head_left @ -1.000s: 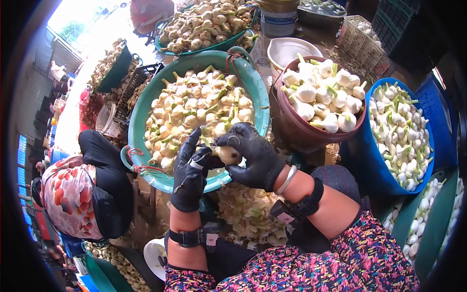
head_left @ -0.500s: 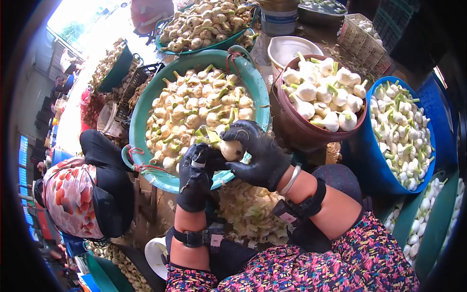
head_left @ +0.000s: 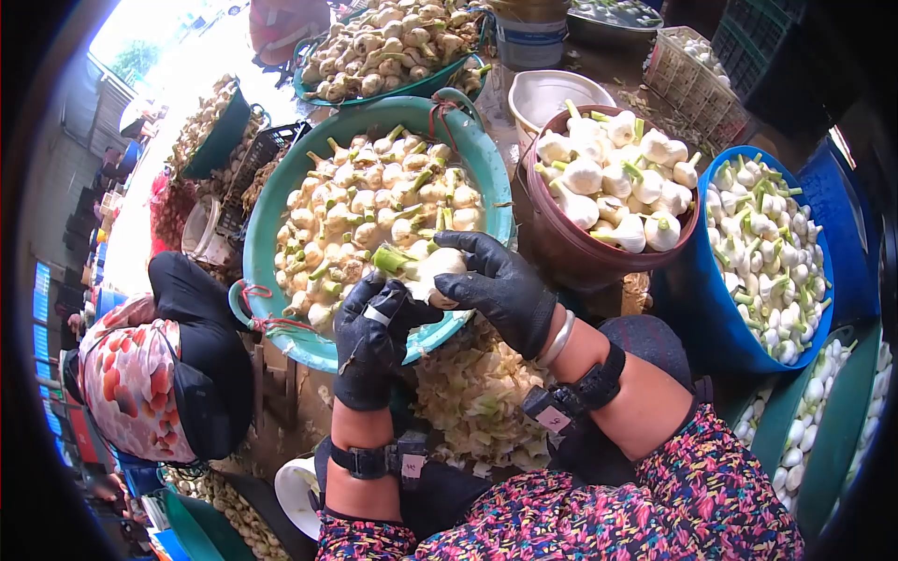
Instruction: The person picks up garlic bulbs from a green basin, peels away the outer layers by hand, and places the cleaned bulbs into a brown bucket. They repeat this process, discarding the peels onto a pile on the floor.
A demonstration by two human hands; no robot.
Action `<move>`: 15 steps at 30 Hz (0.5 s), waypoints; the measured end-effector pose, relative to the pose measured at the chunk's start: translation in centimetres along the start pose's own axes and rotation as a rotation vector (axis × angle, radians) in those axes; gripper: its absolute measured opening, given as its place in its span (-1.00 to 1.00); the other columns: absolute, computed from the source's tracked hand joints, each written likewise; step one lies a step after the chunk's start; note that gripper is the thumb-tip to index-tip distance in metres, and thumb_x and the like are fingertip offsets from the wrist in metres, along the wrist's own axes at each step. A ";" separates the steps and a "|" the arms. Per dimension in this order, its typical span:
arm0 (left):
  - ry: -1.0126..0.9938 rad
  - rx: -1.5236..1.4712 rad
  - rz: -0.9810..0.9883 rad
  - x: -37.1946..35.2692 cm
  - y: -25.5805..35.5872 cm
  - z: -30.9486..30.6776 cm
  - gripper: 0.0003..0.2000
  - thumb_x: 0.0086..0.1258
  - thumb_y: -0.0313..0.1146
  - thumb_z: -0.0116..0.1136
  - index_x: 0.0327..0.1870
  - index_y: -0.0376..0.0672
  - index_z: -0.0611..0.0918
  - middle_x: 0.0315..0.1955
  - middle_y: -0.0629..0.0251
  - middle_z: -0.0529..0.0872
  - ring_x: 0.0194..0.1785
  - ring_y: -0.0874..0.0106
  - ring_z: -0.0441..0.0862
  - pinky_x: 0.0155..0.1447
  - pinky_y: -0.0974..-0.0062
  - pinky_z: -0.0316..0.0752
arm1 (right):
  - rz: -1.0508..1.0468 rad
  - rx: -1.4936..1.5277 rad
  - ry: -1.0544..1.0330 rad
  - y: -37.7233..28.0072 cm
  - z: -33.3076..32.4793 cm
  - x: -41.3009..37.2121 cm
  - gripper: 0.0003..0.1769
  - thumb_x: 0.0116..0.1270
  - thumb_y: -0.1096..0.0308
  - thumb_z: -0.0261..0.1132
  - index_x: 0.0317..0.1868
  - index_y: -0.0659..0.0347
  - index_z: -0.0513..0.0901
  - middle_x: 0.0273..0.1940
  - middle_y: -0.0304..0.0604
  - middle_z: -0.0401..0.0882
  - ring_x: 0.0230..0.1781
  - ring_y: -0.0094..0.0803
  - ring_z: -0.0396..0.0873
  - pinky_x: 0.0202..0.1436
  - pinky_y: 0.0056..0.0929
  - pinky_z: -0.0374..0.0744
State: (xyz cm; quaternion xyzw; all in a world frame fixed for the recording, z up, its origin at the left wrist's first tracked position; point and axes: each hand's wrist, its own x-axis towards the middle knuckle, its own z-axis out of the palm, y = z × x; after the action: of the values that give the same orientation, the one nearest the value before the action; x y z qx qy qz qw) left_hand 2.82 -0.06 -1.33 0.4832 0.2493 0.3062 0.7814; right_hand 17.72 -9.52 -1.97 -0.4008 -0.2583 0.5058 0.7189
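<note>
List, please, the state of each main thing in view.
Garlic bulb: held, green stem attached
Right hand: gloved, gripping the bulb
Left hand: gloved, curled beside the bulb
Green tub: filled with bulbs
Maroon bucket: heaped above its rim
Blue barrel: well filled
Peelings: loosely piled

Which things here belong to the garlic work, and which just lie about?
In use, it seems: left hand, right hand, garlic bulb between them, teal tub of garlic, garlic peelings, maroon bucket.

Apparently just about: white basin, black crate.
</note>
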 end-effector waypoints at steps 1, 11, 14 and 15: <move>0.000 0.000 -0.001 0.0 -0.1 0.0 -0.88 0.31 -0.49 -0.01 -0.22 -0.34 0.51 -0.39 0.19 0.60 -0.29 0.23 0.68 -0.16 0.28 0.64 | 0.001 0.038 0.008 0.1 0.1 0.0 -0.41 0.07 0.48 0.37 0.14 0.26 0.39 -0.02 -0.13 0.49 -0.09 -0.45 0.54 -0.03 -0.50 0.56; 0.053 0.673 0.099 0.0 -0.1 0.6 -0.90 0.28 -0.37 0.10 -0.39 -0.15 0.48 -0.59 0.44 0.49 -0.49 0.53 0.49 -0.30 0.55 0.47 | -0.627 -0.834 -0.018 0.4 0.4 -0.1 -0.39 -0.01 0.28 0.43 0.07 0.29 0.46 -0.01 -0.04 0.51 -0.02 -0.25 0.52 0.12 -0.37 0.47; 0.112 -0.068 -0.104 -0.3 0.1 1.0 -0.92 0.22 -0.47 0.08 -0.31 -0.25 0.54 -0.53 0.41 0.56 -0.44 0.55 0.52 -0.28 0.60 0.46 | -0.339 -0.578 -0.019 1.2 0.1 -0.3 -0.46 0.10 0.27 0.37 0.08 0.27 0.45 -0.03 -0.07 0.53 -0.04 -0.30 0.54 0.05 -0.37 0.52; 0.085 0.055 -0.071 -0.4 0.2 0.4 -0.87 0.19 -0.49 0.08 -0.27 -0.28 0.57 -0.47 0.37 0.61 -0.42 0.55 0.53 -0.27 0.61 0.46 | -0.032 -0.193 -0.021 1.0 0.1 -0.3 -0.51 0.17 0.24 0.30 0.09 0.25 0.45 -0.06 -0.10 0.54 -0.08 -0.34 0.56 -0.04 -0.36 0.55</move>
State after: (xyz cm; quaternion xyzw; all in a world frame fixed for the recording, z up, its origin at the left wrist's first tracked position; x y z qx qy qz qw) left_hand 2.74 -0.55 -0.97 0.4817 0.3076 0.2915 0.7671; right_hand 17.01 -9.56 -2.70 -0.4586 -0.3196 0.4711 0.6823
